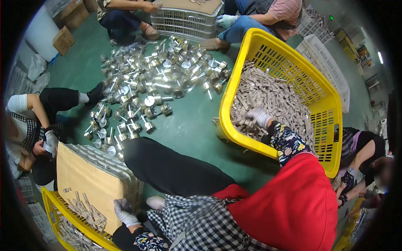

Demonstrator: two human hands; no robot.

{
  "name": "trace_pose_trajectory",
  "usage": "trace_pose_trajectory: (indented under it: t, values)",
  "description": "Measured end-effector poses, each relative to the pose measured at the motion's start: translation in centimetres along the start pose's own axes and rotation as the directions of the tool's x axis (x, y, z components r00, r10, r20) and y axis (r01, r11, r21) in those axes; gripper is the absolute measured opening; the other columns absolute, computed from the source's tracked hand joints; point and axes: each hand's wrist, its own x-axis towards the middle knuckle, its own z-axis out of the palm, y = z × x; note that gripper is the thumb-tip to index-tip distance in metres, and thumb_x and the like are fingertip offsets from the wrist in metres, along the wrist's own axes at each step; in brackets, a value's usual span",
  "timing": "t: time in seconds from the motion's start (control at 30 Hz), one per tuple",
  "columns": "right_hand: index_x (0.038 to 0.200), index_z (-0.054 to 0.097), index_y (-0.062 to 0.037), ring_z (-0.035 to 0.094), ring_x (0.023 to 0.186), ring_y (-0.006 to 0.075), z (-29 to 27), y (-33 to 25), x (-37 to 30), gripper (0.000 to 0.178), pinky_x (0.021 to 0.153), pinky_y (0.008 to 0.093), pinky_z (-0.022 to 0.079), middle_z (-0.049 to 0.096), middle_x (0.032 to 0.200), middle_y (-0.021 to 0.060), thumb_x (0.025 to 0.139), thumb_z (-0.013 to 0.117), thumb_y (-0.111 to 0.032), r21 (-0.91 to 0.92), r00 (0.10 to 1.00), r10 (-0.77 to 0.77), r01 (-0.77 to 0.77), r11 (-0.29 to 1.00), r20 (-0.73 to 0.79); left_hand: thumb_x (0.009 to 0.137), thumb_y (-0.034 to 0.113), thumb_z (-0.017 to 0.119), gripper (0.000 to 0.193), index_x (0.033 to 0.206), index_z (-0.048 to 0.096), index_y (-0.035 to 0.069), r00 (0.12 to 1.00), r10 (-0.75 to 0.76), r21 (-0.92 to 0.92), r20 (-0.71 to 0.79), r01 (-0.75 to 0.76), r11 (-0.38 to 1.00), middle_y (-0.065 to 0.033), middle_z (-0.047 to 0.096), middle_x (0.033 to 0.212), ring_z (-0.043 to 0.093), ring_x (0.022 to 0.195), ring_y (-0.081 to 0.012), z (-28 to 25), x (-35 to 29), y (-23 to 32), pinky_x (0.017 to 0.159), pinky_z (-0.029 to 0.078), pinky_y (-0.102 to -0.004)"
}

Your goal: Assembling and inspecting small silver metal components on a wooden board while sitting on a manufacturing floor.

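My right hand (258,117), in a white glove, reaches down into a large yellow basket (236,90). Its fingers are among a heap of small grey-beige strips (276,94) and look smeared, so their grip is unclear. Close to the near edge of a cardboard sheet (90,173) is my gloved left hand (125,212). The fingers there are bent together, and whatever they hold is too small to make out. Several loose strips (88,211) lie on the cardboard, left of that hand. The sheet covers a grey crate (136,184).
Clear jar-like pieces with metal caps and rods (163,71) spread over the green floor ahead. A second yellow basket (79,221) of strips stands at lower left. Co-workers sit left, right and at the far side, around another cardboard-topped crate (184,23). White crates (326,62) stand behind the right basket.
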Motion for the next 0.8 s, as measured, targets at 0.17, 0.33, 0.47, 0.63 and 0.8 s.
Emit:
trace_pose_trajectory:
  t: [0.17, 0.33, 0.47, 0.63, 0.8]
  values:
    - [0.08, 0.059, -0.0057, 0.055, 0.057, 0.0129, -6.0, -5.6, -2.2, 0.013, 0.052, 0.0253, 0.045, 0.057, 0.068, 0.0011, 0.07, 0.067, -0.007, 0.695, 0.919, 0.043, 0.265, 0.668, -0.392, 0.089, 0.035, 0.045, 0.039, 0.058, 0.028, 0.018, 0.989, 0.038, -0.017, -0.145, -0.04, 0.999, 0.0058, 0.023, 0.054, 0.021, 0.048, -0.0059, 2.0, -0.3, 0.2, 0.044, 0.016, -0.0224]
    - [0.09, 0.057, -0.0031, 0.055, 0.082, 0.013, -2.7, -20.6, -5.7, 0.016, 0.074, 0.0255, 0.045, 0.058, 0.088, 0.0024, 0.075, 0.063, -0.003, 0.413, 0.859, -0.499, 0.496, 0.763, -0.11, 0.087, 0.03, 0.042, 0.026, 0.083, 0.054, 0.007, 0.955, 0.064, 0.093, -0.29, -0.038, 0.995, -0.0079, 0.057, 0.081, 0.056, 0.076, -0.0207, 0.5, -1.7, 0.0, 0.072, 0.045, -0.0333]
    - [0.117, 0.047, -0.0086, 0.056, 0.09, 0.0242, 3.8, -30.1, -9.9, 0.047, 0.081, 0.0426, 0.046, 0.05, 0.113, 0.0161, 0.073, 0.062, -0.002, 0.362, 0.687, -0.664, 0.563, 0.743, 0.295, 0.086, 0.032, 0.047, 0.035, 0.089, 0.06, 0.0, 0.932, 0.306, 0.436, -0.194, -0.197, 0.878, -0.0112, 0.062, 0.08, 0.059, 0.072, -0.0209, 1.9, 0.4, -1.1, 0.065, 0.044, -0.0348]
    - [0.115, 0.045, -0.004, 0.058, 0.092, 0.0302, 26.0, -38.1, -13.7, 0.036, 0.08, 0.047, 0.05, 0.052, 0.111, 0.0187, 0.08, 0.052, -0.007, 0.58, 0.382, -0.505, -0.104, 0.808, 0.774, 0.082, 0.02, 0.055, 0.024, 0.08, 0.057, -0.004, 0.973, 0.056, -0.32, -0.223, -0.127, 0.939, -0.0099, 0.061, 0.071, 0.059, 0.056, -0.0178, 1.4, -0.7, 0.0, 0.054, 0.048, -0.0268]
    - [0.1, 0.053, 0.0044, 0.063, 0.075, 0.0222, 45.0, -42.3, -20.2, 0.023, 0.061, 0.0292, 0.053, 0.061, 0.092, 0.0126, 0.084, 0.053, -0.012, 0.08, 0.11, -0.071, -0.079, 0.994, 0.991, 0.079, 0.02, 0.059, 0.021, 0.076, 0.06, 0.0, 0.942, 0.158, -0.46, -0.296, -0.285, 0.841, -0.01, 0.061, 0.067, 0.056, 0.054, -0.0166, 0.9, 1.2, -3.2, 0.054, 0.048, -0.0279]
